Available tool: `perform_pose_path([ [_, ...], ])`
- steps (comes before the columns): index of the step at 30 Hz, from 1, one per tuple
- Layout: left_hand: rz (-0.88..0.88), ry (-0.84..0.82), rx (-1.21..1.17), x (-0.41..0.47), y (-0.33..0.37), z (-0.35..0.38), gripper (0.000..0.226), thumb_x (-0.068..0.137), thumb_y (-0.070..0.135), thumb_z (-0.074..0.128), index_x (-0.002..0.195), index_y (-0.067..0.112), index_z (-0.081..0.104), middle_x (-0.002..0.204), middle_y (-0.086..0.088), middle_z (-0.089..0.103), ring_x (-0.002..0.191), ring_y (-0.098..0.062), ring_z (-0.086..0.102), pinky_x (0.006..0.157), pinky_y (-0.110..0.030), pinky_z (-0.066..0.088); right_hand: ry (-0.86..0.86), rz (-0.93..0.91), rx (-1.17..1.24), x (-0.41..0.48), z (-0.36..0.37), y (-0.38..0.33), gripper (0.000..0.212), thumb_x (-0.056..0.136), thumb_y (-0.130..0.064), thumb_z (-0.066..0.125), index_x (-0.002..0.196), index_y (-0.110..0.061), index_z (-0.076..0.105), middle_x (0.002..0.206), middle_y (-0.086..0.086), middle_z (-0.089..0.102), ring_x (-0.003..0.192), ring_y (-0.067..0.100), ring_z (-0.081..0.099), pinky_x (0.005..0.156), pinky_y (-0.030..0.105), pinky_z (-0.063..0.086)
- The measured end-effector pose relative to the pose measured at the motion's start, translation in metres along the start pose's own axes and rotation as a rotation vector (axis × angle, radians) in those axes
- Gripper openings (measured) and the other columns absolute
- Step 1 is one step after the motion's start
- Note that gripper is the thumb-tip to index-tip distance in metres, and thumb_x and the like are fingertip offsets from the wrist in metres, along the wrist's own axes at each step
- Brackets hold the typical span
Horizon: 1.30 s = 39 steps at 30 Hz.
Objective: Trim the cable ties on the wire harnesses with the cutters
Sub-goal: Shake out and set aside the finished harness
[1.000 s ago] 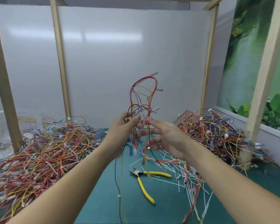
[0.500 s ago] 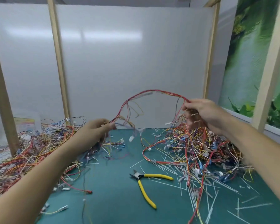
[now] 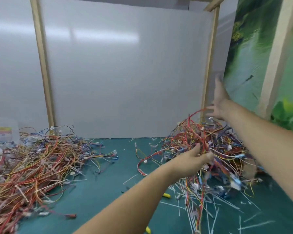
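**Inspector A:** Any legible text, brand, number or sign to record?

**Inspector B:** None legible. A colourful printed label (image 3: 0, 132) stands on a translucent tub (image 3: 13, 130) just behind the left harness pile (image 3: 32, 166), at its far-left end. The print is blurred, and no word or figure can be made out.
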<state>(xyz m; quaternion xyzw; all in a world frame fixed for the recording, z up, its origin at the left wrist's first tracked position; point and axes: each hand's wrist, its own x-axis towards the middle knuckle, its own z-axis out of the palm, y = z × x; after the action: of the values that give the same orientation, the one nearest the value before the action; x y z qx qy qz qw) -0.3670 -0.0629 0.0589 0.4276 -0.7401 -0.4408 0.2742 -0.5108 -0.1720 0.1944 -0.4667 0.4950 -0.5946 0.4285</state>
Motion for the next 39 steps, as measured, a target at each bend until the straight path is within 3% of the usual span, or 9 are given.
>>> perform_pose_path([
  [4, 0.009, 0.103, 0.404, -0.009, -0.034, -0.029, 0.069, 0.098, 0.056, 0.045, 0.156, 0.031, 0.019, 0.159, 0.002, 0.034, 0.140, -0.018, 0.039, 0.112, -0.029, 0.028, 0.040, 0.040, -1.012, 0.009, 0.004, 0.048, 0.081, 0.097, -0.069, 0.032, 0.149, -0.007, 0.041, 0.157, 0.020, 0.035, 0.143, 0.037, 0.037, 0.117, 0.049, 0.032],
  [8, 0.022, 0.369, 0.665, -0.071, -0.095, -0.105, 0.041, 0.100, 0.044, 0.049, 0.139, 0.032, 0.053, 0.140, 0.009, 0.057, 0.129, -0.011, 0.049, 0.105, -0.023, 0.034, -0.097, -0.188, -1.546, -0.024, 0.029, 0.092, 0.046, 0.091, -0.057, 0.053, 0.070, -0.017, 0.059, 0.075, 0.002, 0.066, 0.078, 0.025, 0.067, 0.077, 0.035, 0.055],
  [11, -0.190, 0.639, 1.123, -0.123, -0.131, -0.184, 0.035, 0.100, 0.044, 0.046, 0.129, 0.030, 0.059, 0.125, 0.005, 0.064, 0.116, -0.018, 0.056, 0.099, -0.035, 0.043, -0.215, -0.403, -1.490, -0.062, 0.082, 0.120, 0.049, 0.091, -0.050, 0.053, 0.060, -0.013, 0.056, 0.053, -0.001, 0.051, 0.053, 0.021, 0.053, 0.057, 0.028, 0.044],
  [16, -0.815, 0.588, 1.273, -0.182, -0.183, -0.260, 0.042, 0.094, 0.041, 0.053, 0.130, 0.020, 0.051, 0.131, -0.004, 0.054, 0.115, -0.023, 0.058, 0.096, -0.043, 0.051, -0.449, -0.450, -1.258, -0.111, 0.163, 0.157, 0.042, 0.088, -0.048, 0.053, 0.076, -0.010, 0.069, 0.074, 0.005, 0.071, 0.078, 0.028, 0.067, 0.064, 0.030, 0.047],
  [22, -0.597, 0.817, 1.001, -0.182, -0.177, -0.273, 0.029, 0.084, -0.001, 0.060, 0.108, 0.015, 0.065, 0.104, -0.005, 0.064, 0.082, -0.019, 0.056, 0.069, -0.033, 0.048, -0.528, -0.400, -1.175, -0.134, 0.196, 0.182, 0.040, 0.087, -0.043, 0.053, 0.072, -0.008, 0.066, 0.075, 0.008, 0.072, 0.076, 0.029, 0.067, 0.065, 0.032, 0.050],
  [28, -0.232, 0.958, 0.791, -0.158, -0.128, -0.247, 0.026, 0.089, 0.000, 0.058, 0.108, 0.014, 0.071, 0.095, -0.002, 0.074, 0.085, -0.020, 0.068, 0.085, -0.040, 0.057, -0.548, -0.286, -0.933, -0.136, 0.196, 0.194, 0.039, 0.092, -0.037, 0.050, 0.071, -0.007, 0.062, 0.077, 0.013, 0.074, 0.056, 0.018, 0.050, 0.064, 0.037, 0.054],
  [32, -0.008, 0.875, 0.732, -0.143, -0.116, -0.173, 0.026, 0.087, -0.001, 0.060, 0.105, 0.012, 0.074, 0.098, -0.004, 0.075, 0.093, -0.022, 0.068, 0.085, -0.037, 0.052, -0.582, 0.188, -0.283, -0.136, 0.205, 0.192, 0.039, 0.104, -0.034, 0.043, 0.101, -0.002, 0.066, 0.078, 0.010, 0.067, 0.052, 0.020, 0.056, 0.051, 0.028, 0.049],
  [36, 0.153, 0.574, 0.764, -0.134, -0.128, -0.101, 0.033, 0.089, 0.002, 0.054, 0.119, 0.012, 0.062, 0.106, -0.004, 0.068, 0.100, -0.025, 0.061, 0.084, -0.039, 0.046, -0.688, 0.509, 0.020, -0.129, 0.207, 0.195, 0.058, 0.101, -0.049, 0.046, 0.122, 0.002, 0.063, 0.112, 0.022, 0.070, 0.085, 0.030, 0.065, 0.070, 0.035, 0.053],
  [39, 0.233, 0.372, 0.766, -0.144, -0.141, -0.090, 0.044, 0.096, 0.014, 0.052, 0.139, 0.021, 0.048, 0.123, 0.004, 0.061, 0.110, -0.014, 0.053, 0.094, -0.030, 0.045, -0.839, 0.598, 0.066, -0.124, 0.198, 0.202, 0.049, 0.095, -0.048, 0.057, 0.108, -0.001, 0.066, 0.083, 0.010, 0.073, 0.072, 0.022, 0.066, 0.069, 0.032, 0.052],
])
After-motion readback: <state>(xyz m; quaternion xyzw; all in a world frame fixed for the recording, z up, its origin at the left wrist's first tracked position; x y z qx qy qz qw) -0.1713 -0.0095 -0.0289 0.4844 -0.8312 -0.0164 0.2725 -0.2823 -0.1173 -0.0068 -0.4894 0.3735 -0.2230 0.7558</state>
